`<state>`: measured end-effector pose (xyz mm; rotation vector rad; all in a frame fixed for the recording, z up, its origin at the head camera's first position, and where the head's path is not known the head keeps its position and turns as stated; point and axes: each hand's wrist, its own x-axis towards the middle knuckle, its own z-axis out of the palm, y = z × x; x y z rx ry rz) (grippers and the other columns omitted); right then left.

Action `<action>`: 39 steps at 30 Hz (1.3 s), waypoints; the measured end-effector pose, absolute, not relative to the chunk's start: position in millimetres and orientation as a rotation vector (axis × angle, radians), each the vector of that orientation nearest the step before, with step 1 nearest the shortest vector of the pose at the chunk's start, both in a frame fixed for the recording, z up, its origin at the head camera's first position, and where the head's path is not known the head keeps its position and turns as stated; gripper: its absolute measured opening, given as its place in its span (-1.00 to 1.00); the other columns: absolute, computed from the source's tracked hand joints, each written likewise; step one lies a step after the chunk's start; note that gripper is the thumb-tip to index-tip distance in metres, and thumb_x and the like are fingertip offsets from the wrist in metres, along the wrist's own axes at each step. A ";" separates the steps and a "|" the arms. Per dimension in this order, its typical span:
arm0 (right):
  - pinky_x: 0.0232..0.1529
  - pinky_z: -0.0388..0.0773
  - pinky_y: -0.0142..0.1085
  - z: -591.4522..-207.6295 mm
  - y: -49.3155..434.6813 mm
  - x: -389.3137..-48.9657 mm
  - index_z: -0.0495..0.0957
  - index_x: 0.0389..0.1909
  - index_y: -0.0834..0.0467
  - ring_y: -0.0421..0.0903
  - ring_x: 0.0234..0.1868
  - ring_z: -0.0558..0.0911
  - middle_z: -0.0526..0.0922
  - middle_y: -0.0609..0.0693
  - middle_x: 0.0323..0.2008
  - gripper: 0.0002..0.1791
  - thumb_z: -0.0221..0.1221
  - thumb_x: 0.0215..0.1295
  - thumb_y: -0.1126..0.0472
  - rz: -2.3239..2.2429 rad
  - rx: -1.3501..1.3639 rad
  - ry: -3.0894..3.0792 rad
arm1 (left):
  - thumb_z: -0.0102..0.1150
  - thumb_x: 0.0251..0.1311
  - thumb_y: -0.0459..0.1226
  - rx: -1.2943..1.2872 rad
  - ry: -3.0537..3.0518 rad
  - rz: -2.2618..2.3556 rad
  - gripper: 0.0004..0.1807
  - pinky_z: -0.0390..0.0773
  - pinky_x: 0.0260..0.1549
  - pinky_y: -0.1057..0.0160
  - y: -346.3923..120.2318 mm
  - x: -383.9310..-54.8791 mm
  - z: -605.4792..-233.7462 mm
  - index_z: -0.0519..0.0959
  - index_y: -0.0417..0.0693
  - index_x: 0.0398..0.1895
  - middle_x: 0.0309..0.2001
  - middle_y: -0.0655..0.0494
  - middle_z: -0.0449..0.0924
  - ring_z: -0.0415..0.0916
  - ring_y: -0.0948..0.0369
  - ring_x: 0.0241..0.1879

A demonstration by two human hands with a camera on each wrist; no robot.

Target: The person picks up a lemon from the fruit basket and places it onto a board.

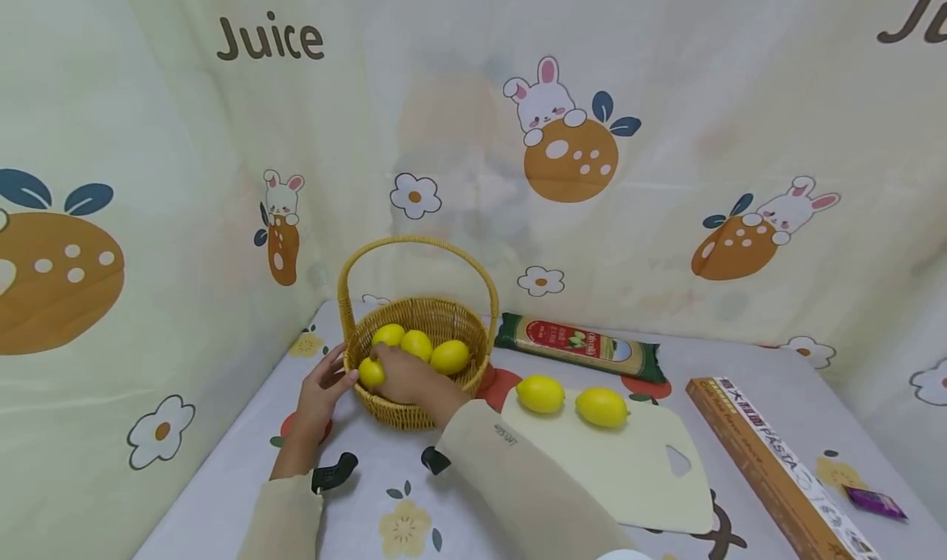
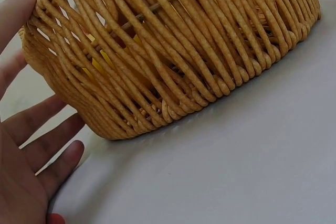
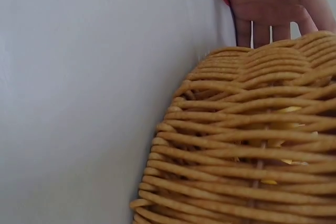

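Observation:
A woven wicker basket with a tall arched handle holds several yellow lemons. My right hand reaches over the near rim into it. Its fingers curl round the leftmost lemon; part of the grip is hidden. Behind that hand lie more lemons inside the basket. My left hand touches the basket's left side, its thumb at the rim. In the left wrist view the fingers of that hand are fairly straight and spread against the weave. The right wrist view shows the basket wall, not the right hand.
Right of the basket, two lemons rest on a cream cutting board. A green-ended pasta packet lies behind the board. Farther right are a long pasta box and a small purple packet. Printed curtains surround the table.

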<state>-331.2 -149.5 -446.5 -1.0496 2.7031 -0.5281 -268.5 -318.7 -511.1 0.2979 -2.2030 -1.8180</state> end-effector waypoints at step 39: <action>0.22 0.37 -0.13 -419.1 -70.5 -332.3 0.43 0.30 -0.02 -0.08 0.16 0.42 0.40 0.01 0.26 -0.35 0.38 0.16 0.23 -0.598 -1.086 2.587 | 0.28 0.24 -0.04 0.295 -2.179 -1.812 -0.26 0.19 0.27 -0.17 -313.3 -263.9 -508.7 0.23 0.24 0.47 0.36 -0.14 0.27 0.24 -0.08 0.31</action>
